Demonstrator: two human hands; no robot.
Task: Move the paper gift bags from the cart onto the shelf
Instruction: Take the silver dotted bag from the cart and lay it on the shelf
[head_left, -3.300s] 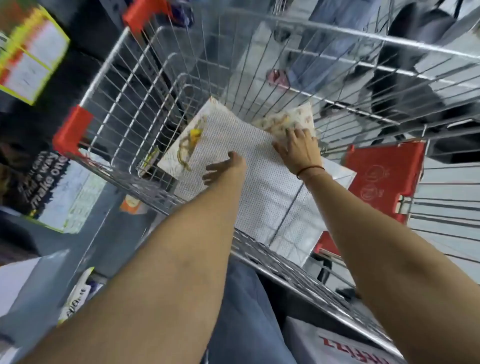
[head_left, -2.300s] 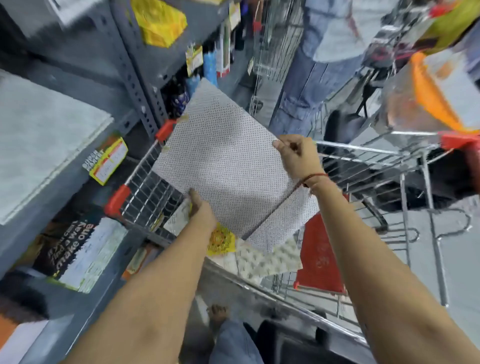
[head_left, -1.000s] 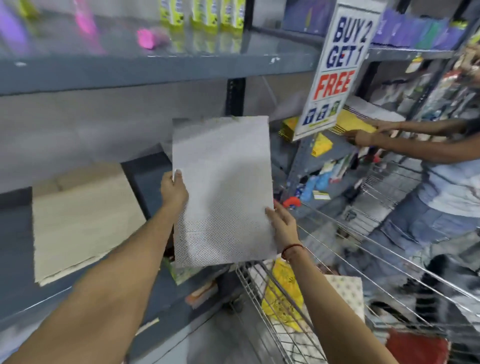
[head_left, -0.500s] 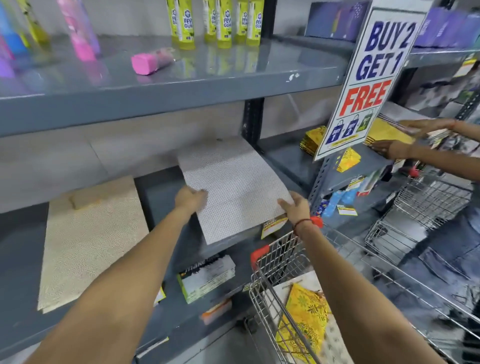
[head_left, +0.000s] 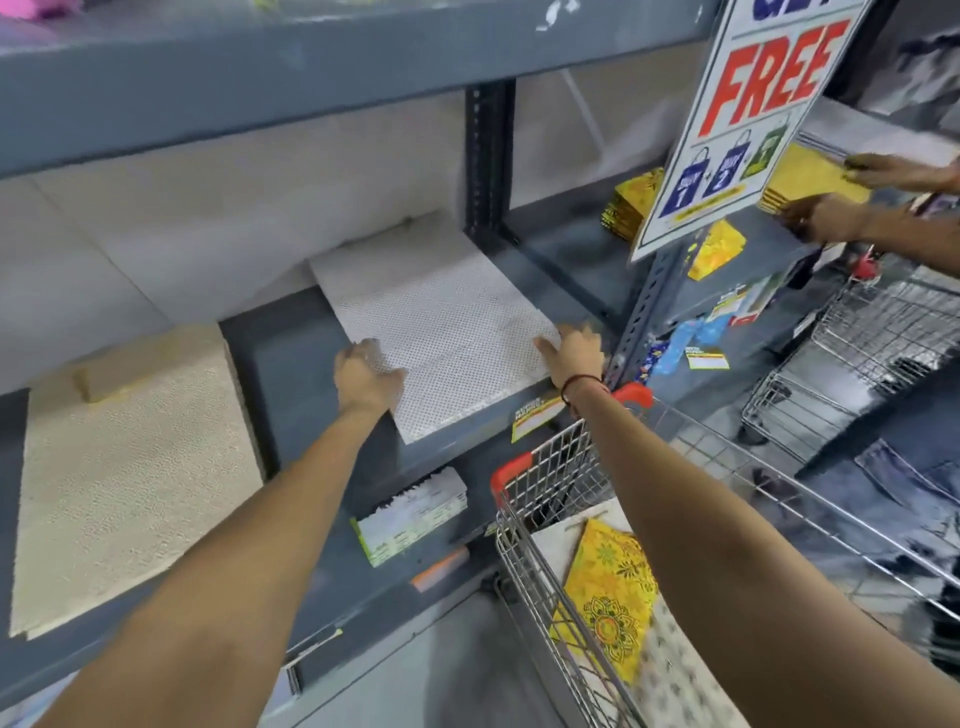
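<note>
A flat white gift bag with small dots (head_left: 441, 322) lies on the grey middle shelf (head_left: 291, 364), its near edge slightly over the shelf front. My left hand (head_left: 366, 371) grips the bag's left edge and my right hand (head_left: 574, 353) holds its near right corner. Below at the right stands the wire cart (head_left: 524, 467) with red corners. In it lie a yellow patterned gift bag (head_left: 608, 587) and white patterned bags (head_left: 670, 675), partly hidden by my right forearm.
A stack of beige textured bags (head_left: 130, 467) lies on the same shelf to the left. A shelf upright (head_left: 488, 156) stands just behind the dotted bag. A promo sign (head_left: 753, 104) hangs at the right. Another person's hands (head_left: 831, 218) handle yellow bags beside a second cart (head_left: 857, 364).
I lifted the dotted bag out of the cart, turned to the shelf and lowered it. It now lies flat on the shelf, pushed further in, with both hands still on its edges.
</note>
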